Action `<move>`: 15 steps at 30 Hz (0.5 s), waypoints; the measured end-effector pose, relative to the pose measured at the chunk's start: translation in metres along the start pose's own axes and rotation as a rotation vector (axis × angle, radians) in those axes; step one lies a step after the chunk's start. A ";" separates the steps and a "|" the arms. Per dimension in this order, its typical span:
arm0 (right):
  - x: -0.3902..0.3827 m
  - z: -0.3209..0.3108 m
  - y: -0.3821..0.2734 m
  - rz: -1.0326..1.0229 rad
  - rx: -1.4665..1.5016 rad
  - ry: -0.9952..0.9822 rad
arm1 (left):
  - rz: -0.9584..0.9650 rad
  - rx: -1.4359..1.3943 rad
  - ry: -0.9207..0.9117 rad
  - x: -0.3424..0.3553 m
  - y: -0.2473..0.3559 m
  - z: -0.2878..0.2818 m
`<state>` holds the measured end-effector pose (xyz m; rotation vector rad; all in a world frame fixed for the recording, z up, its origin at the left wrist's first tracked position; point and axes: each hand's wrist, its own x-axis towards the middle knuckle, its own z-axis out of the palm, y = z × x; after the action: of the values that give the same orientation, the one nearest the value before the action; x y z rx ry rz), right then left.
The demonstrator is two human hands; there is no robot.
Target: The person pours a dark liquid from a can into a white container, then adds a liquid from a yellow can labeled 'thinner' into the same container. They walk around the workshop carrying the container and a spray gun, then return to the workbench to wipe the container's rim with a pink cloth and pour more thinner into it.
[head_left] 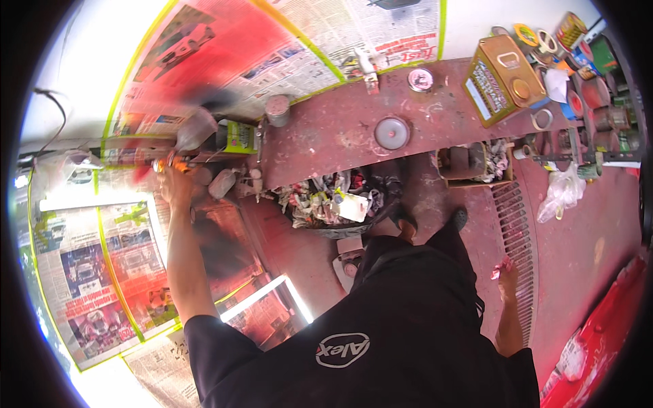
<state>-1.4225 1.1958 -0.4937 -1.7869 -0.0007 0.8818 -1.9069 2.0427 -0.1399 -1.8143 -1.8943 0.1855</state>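
My left hand (175, 178) reaches up to the left side, gripping a spray gun (165, 166) with orange metal and a translucent grey cup (194, 130) above it, against the newspaper-covered wall. A green-and-white box (238, 136) is just right of the cup. My right hand (506, 279) hangs low beside my leg at the right, closed on a small crumpled pinkish rag (498, 270).
A red-stained bench (316, 129) holds a metal can (505, 81), round lids (392, 134), tapes and several small tins. Below are a black bin of crumpled paper (306, 217), a carton (462, 163) and a floor grate (513, 224). A red panel (598, 326) lies lower right.
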 end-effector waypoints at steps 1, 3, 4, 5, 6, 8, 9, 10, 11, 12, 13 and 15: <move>0.000 0.005 -0.008 -0.022 -0.007 -0.026 | -0.044 -0.072 -0.028 -0.008 0.006 -0.005; -0.004 0.029 -0.035 -0.048 0.074 0.136 | -0.138 -0.234 -0.116 -0.032 0.012 -0.013; -0.005 0.037 -0.045 -0.061 0.112 0.198 | -0.130 -0.296 -0.076 -0.046 0.006 -0.004; -0.002 0.034 -0.051 -0.073 0.110 0.166 | -0.126 -0.356 -0.037 -0.063 -0.001 0.015; 0.007 0.026 -0.050 -0.082 0.102 0.122 | -0.133 -0.410 -0.002 -0.081 -0.011 0.031; 0.028 0.033 -0.054 -0.106 0.061 0.067 | -0.077 -0.835 0.073 -0.134 -0.003 0.050; 0.037 0.041 -0.063 -0.118 0.023 0.055 | -0.097 -1.089 -0.034 -0.158 0.005 0.058; 0.044 0.049 -0.072 -0.132 -0.021 0.055 | 0.175 -0.913 0.216 -0.184 0.029 0.054; 0.052 0.055 -0.081 -0.136 -0.016 0.066 | 0.007 -1.310 -0.016 -0.218 0.063 0.030; 0.061 0.064 -0.092 -0.138 -0.014 0.070 | -0.037 -1.394 -0.043 -0.247 0.079 0.033; 0.070 0.072 -0.107 -0.146 -0.018 0.086 | -0.029 -1.491 -0.114 -0.271 0.097 0.020; 0.054 0.106 -0.184 -0.047 -0.034 0.021 | -0.171 -1.677 -0.394 -0.318 0.127 0.007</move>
<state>-1.3687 1.3801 -0.3874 -1.8207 -0.0445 0.8333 -1.8026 1.7499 -0.2842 -2.5165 -2.7014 -1.6920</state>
